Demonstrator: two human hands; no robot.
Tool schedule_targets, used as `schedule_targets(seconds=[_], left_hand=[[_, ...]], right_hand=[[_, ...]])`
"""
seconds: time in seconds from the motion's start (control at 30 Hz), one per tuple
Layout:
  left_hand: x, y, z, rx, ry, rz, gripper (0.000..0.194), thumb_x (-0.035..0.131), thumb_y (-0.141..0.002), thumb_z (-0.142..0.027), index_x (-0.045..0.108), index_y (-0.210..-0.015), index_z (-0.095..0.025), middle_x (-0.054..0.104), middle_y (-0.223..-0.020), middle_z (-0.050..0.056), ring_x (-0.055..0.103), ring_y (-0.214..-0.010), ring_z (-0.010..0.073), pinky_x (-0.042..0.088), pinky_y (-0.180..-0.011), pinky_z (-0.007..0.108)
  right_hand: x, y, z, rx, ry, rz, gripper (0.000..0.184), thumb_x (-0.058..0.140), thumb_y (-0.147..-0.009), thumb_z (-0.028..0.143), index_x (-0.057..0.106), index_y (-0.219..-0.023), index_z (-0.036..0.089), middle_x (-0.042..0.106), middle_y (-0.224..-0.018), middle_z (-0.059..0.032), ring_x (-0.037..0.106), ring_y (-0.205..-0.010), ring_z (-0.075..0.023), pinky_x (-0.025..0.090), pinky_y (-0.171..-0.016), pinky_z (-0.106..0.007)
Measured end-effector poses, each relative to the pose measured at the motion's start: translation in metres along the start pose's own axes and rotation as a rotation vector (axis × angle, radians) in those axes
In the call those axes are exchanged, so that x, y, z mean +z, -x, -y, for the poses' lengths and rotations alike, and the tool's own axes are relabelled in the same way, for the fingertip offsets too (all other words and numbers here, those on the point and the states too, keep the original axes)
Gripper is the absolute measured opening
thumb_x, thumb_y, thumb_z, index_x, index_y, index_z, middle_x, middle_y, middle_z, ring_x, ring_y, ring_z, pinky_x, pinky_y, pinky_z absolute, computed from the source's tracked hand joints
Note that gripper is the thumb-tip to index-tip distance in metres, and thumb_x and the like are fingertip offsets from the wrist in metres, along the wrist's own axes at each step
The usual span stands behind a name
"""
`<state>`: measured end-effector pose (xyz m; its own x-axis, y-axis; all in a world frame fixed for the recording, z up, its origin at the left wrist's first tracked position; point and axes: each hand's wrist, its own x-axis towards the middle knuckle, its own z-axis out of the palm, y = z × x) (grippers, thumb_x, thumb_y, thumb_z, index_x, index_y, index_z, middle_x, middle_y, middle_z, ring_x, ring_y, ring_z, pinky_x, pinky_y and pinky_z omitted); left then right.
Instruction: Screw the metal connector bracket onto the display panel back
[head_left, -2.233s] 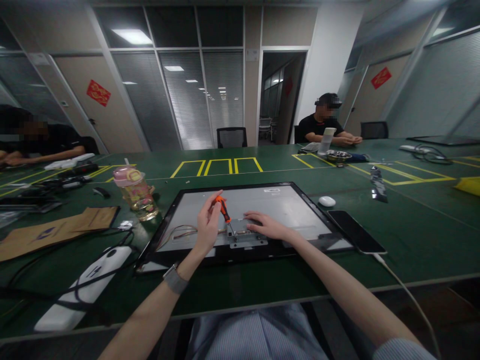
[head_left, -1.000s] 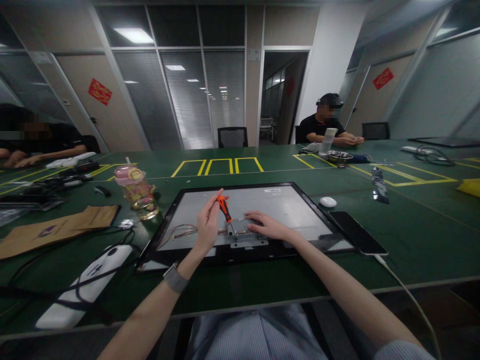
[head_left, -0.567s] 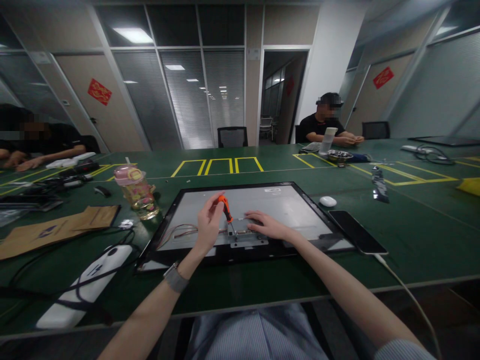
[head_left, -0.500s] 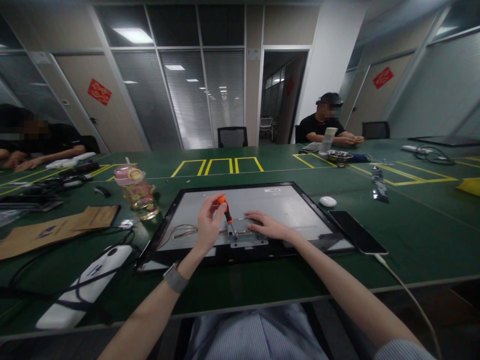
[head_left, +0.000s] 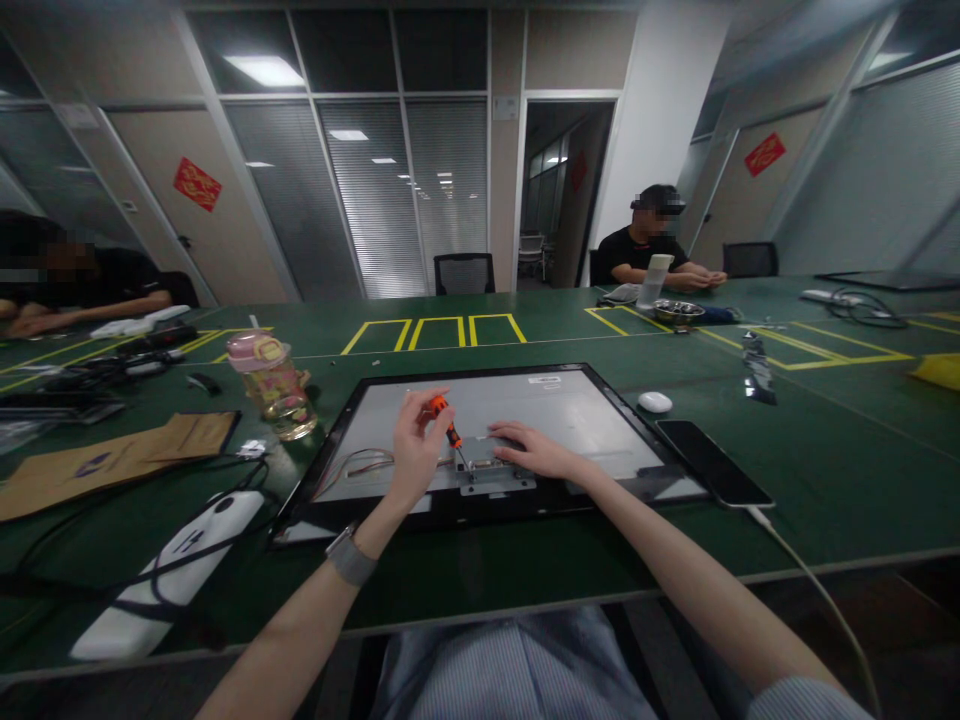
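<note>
A screwdriver (head_left: 449, 424) with an orange and black handle is gripped in the fingers of my left hand (head_left: 417, 440). Its shaft slants down to a metal bracket (head_left: 499, 480) at the near edge of a flat display panel (head_left: 382, 410). Whether the tip sits in a screw is too small to tell. My right hand (head_left: 536, 449) lies with fingers stretched out over the bracket's right part and the panel. Thin wires (head_left: 360, 460) run across the panel left of the bracket. The panel lies back side up, with a black frame round a grey sheet.
Left of the panel are a drink bottle (head_left: 276, 390), a brown paper bag (head_left: 112, 455) and a white power strip (head_left: 176, 570) with black cables. On the right lie a phone (head_left: 712, 465) on a charging cable and a white earbud case (head_left: 655, 402). Two people sit across the green table (head_left: 555, 350).
The screwdriver's handle has turned and leans slightly further left in my left fingers. My right hand stays in place on the panel.
</note>
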<state>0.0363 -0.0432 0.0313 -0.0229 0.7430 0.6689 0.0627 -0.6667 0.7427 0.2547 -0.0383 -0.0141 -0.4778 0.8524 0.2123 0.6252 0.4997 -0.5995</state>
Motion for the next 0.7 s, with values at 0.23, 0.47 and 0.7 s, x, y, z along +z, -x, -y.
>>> schedule_targets(seconds=[0.23, 0.47, 0.7], left_hand=[[-0.0014, -0.0023, -0.0026, 0.021, -0.047, -0.027, 0.019, 0.06, -0.083, -0.03, 0.065, -0.098, -0.02, 0.053, -0.087, 0.002, 0.054, -0.077, 0.0117, 0.047, -0.072, 0.023], [-0.0011, -0.0008, -0.0046, -0.064, 0.11, 0.066, 0.029, 0.048, -0.09, -0.035, 0.061, -0.11, -0.019, 0.062, -0.1, 0.007, 0.06, -0.088, 0.0161, 0.047, -0.081, 0.029], [-0.001, -0.0014, -0.003, -0.032, 0.016, 0.043, 0.027, 0.054, -0.087, -0.034, 0.064, -0.108, -0.02, 0.058, -0.089, 0.004, 0.055, -0.078, 0.0134, 0.047, -0.075, 0.025]], right_hand=[[-0.0025, 0.001, 0.0054, 0.018, -0.012, 0.008, 0.052, 0.044, -0.089, 0.054, 0.056, -0.124, 0.017, 0.05, -0.136, -0.011, 0.043, -0.126, -0.0255, 0.031, -0.108, -0.042], [-0.0025, 0.0012, 0.0041, 0.023, -0.01, 0.016, 0.053, 0.043, -0.089, 0.055, 0.055, -0.125, 0.017, 0.049, -0.137, -0.0115, 0.042, -0.128, -0.0257, 0.03, -0.109, -0.043], [-0.0023, 0.001, 0.004, 0.027, -0.019, 0.011, 0.052, 0.044, -0.089, 0.055, 0.056, -0.124, 0.019, 0.049, -0.137, -0.0096, 0.042, -0.128, -0.0262, 0.03, -0.109, -0.044]])
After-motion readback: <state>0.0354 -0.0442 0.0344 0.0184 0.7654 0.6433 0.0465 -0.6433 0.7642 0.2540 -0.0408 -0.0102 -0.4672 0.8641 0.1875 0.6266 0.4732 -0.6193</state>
